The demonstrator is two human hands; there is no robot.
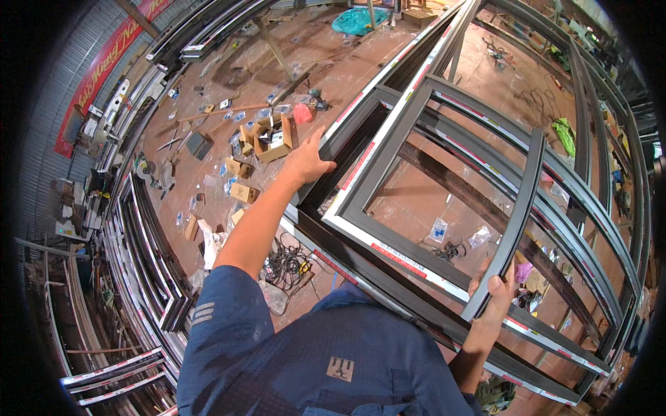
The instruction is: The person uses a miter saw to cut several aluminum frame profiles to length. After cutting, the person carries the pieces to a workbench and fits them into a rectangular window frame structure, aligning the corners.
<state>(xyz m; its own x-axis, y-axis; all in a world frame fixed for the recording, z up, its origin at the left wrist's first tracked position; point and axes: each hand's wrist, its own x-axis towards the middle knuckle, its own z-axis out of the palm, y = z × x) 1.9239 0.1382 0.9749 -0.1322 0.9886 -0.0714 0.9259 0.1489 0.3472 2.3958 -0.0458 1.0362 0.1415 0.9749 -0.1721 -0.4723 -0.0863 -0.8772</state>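
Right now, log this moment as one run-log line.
left hand: flat on frame's left rail | right hand: gripping dark bar | frame: lying flat | floor: boxes, cables

Frame bars (515,201) block; open panes (444,187) between passable.

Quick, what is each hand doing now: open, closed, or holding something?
Left hand: open, palm resting on the edge of the dark metal frame.
Right hand: closed around the loose dark frame bar.
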